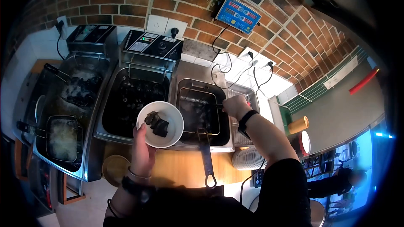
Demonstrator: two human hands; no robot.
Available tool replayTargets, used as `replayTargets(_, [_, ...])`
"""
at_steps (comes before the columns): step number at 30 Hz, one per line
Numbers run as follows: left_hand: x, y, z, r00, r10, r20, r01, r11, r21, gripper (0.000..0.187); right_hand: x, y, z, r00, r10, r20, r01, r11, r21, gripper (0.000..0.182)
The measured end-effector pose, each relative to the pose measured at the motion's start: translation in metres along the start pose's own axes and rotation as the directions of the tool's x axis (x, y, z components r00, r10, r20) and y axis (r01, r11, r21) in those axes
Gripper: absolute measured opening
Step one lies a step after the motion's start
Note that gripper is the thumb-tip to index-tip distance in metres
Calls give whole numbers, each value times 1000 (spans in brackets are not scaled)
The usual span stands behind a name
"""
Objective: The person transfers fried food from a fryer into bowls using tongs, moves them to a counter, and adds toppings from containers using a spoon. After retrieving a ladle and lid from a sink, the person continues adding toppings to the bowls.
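Observation:
My left hand [143, 149] holds a white bowl [175, 120], its thumb over the rim. Several dark, flat pieces of food [159, 126] lie in the bowl. Over the right-hand fryer [228, 136], my right hand [236, 106] is closed, and a short dark end shows beside its fingers; the rest of what it grips is hidden. Below that hand sits a wire fry basket [202, 133] in steaming liquid. Its long metal handle [206, 159] points towards me over the front edge. The middle fryer [134, 90] has several dark pieces in its oil.
At left, another fryer [86, 159] holds two black-handled baskets, one with pale food [63, 141]. A stack of white plates [248, 159] stands at right, near a yellowish cup [298, 125]. A blue timer [238, 14] hangs on the brick wall, its cables trailing below.

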State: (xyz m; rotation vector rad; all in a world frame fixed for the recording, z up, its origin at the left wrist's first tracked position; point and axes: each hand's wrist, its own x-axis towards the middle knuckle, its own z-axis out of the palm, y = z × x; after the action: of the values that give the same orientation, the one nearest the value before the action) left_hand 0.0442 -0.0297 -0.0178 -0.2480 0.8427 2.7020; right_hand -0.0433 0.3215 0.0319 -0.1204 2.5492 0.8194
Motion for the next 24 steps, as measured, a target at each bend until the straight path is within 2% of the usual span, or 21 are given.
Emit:
replayTargets(2, [-1,3,4,1000,13,-12,-13,1000,18,46,-13,4,3,1000,4,-23,-3,1000,12,35])
replayTargets(4, [0,4,8,999,25,-24,-24,999,37,47,-28,10,-1,991,9,-136,2,996,84,36])
replayTargets(6, [5,5,9,990,52,-128,-30,985,168,53,-46,16,-11,990,34,-138,-21,995,97,35])
replayTargets(10, [17,7,14,990,38,-133,-15,985,172,50,-97,25,-38,976,92,-195,-65,988,141,35])
replayTargets(12, [21,5,23,985,84,-150,-50,976,213,50,-124,28,-49,901,90,-424,-30,989,145,34])
replayTargets(13, [28,2,22,984,86,-153,-50,973,224,51,-137,26,-58,897,84,-433,-25,990,138,34])
replayTargets(14, [35,1,23,982,65,-178,-17,965,262,53,-150,24,-68,858,66,-509,-3,992,124,34])
replayTargets(15, [38,0,27,985,48,-167,-3,966,257,54,-162,22,-76,813,50,-580,17,994,111,33])
replayTargets(18, [39,-7,39,996,10,-89,10,975,224,57,-181,4,-95,747,-21,-664,82,995,60,34])
replayTargets(20, [38,-12,40,999,12,-30,-7,987,161,59,-184,-10,-98,740,-47,-671,106,993,48,36])
replayTargets(22, [34,-15,40,999,50,4,-49,981,187,60,-180,-18,-94,825,-86,-558,128,991,36,36])
replayTargets(24, [32,-16,35,996,86,31,-91,974,210,61,-179,-20,-93,847,-90,-524,142,988,60,37])
